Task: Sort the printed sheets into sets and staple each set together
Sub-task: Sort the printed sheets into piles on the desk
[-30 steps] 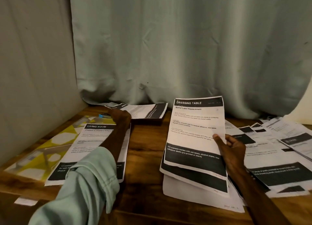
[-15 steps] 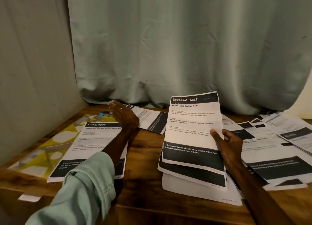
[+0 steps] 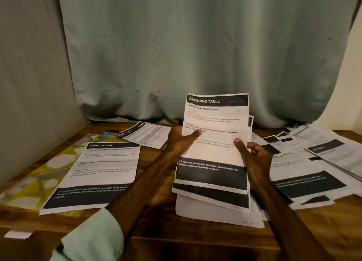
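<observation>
A small stack of printed sheets headed "DRESSING TABLE" (image 3: 215,111) stands tilted up over the wooden table (image 3: 156,217). My right hand (image 3: 254,158) grips its right edge, thumb on the front. My left hand (image 3: 180,141) holds its left edge, thumb across the text. A "LIVING ROOM" set (image 3: 101,172) lies flat at the left. Another printed set (image 3: 145,133) lies at the back, behind my left hand. A small stapler with a blue end (image 3: 109,132) sits at the back left.
Several loose printed sheets (image 3: 313,162) are spread over the right side of the table. A yellow patterned folder (image 3: 39,174) lies under the left set. A pale curtain (image 3: 195,54) hangs behind; a wall closes the left side.
My left hand has left the back-left sheets and come right to take the left edge of the held stack. The stack sits slightly higher and closer.
</observation>
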`<state>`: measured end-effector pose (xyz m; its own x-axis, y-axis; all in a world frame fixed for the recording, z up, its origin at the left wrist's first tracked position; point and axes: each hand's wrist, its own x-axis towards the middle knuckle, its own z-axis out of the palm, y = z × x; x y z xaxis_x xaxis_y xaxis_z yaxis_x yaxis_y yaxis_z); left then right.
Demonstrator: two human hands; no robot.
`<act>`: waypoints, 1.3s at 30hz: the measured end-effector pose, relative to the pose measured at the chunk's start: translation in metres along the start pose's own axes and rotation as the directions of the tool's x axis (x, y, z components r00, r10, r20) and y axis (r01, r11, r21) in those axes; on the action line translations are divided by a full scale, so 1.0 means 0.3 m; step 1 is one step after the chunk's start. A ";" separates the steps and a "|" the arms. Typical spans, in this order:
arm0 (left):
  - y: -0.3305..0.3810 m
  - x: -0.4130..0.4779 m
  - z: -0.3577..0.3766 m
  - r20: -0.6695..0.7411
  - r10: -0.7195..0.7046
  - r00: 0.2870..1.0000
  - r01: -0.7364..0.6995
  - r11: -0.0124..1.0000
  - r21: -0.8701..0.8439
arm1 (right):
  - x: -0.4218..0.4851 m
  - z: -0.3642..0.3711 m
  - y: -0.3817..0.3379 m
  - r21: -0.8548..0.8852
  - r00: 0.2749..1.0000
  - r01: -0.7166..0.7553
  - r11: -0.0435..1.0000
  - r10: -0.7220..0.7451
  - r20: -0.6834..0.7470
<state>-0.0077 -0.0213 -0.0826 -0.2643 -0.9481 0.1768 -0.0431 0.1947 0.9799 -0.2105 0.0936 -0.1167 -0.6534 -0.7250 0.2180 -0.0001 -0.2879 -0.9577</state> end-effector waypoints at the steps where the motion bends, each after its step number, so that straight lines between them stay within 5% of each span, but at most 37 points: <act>1: -0.019 0.003 -0.005 -0.017 0.013 1.000 -0.013 1.000 -0.012 | -0.003 -0.001 -0.005 0.015 1.000 -0.007 1.000 0.007 0.011; 9: -0.093 -0.004 -0.085 0.085 0.025 0.996 -0.030 0.998 0.059 | 0.048 -0.034 -0.007 -0.022 0.990 0.109 0.994 -0.107 0.092; 13: -0.095 0.001 -0.120 0.026 -0.031 0.999 0.032 0.999 -0.041 | 0.050 -0.047 -0.006 -0.029 0.989 0.144 0.989 -0.143 0.046; 21: -0.092 -0.015 -0.129 0.035 -0.030 0.999 0.035 0.991 -0.132 | 0.049 -0.042 -0.020 -0.116 0.984 -0.125 0.985 0.138 0.110; 27: -0.080 -0.024 -0.147 0.044 -0.066 0.997 0.074 0.973 -0.218 | 0.036 -0.037 -0.013 -0.169 0.992 0.033 0.985 -0.011 0.130; 39: -0.085 -0.013 -0.182 0.036 -0.077 0.996 0.083 0.970 -0.228 | 0.061 -0.066 -0.044 -0.016 0.986 -0.146 0.989 0.147 0.084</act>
<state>0.0471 -0.0363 -0.1032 -0.2943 -0.9508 0.0973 0.1554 0.0529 0.9864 -0.2374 0.0964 -0.1037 -0.5804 -0.8094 0.0899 0.0830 -0.1686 -0.9822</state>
